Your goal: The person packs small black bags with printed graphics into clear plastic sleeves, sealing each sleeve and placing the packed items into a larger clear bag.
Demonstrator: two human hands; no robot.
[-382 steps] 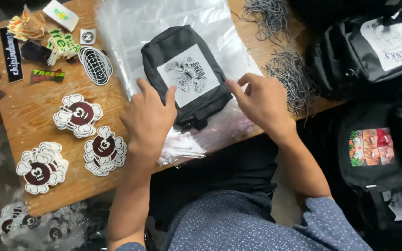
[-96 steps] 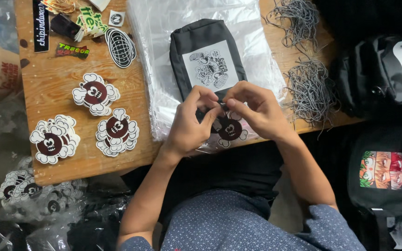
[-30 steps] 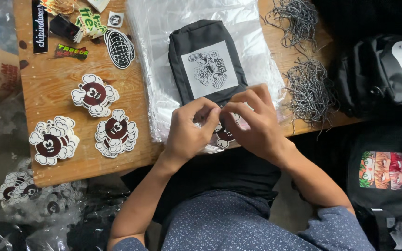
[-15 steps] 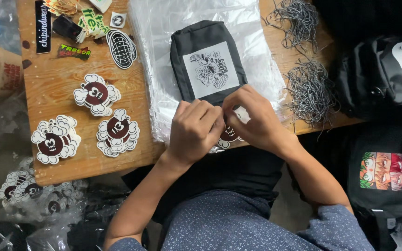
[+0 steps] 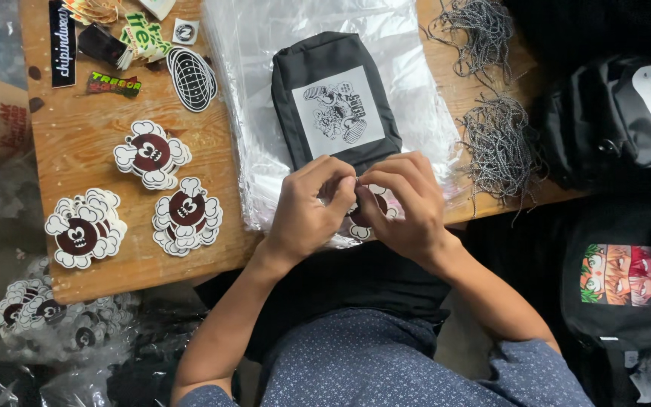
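Note:
A black pouch (image 5: 334, 98) with a white printed panel lies on a stack of clear plastic bags (image 5: 265, 120) on the wooden table (image 5: 92, 113). At its near end, my left hand (image 5: 307, 211) and my right hand (image 5: 404, 203) pinch together over a cloud-shaped tag with a dark red face (image 5: 359, 218). The fingertips meet at the pouch's near edge. The tag is mostly hidden under my fingers, and what links it to the pouch cannot be made out.
Stacks of the same cloud-shaped tags (image 5: 151, 154) (image 5: 187, 213) (image 5: 84, 227) lie left of the bags, with assorted stickers (image 5: 191, 78) at the far left. Bundles of grey cords (image 5: 502, 147) lie on the right. Black bags (image 5: 619, 105) (image 5: 618, 279) are piled beside the table.
My hands stay at the pouch's near end. The fingers have shifted slightly, and the left hand's fingers have lifted and spread a little since half a second ago.

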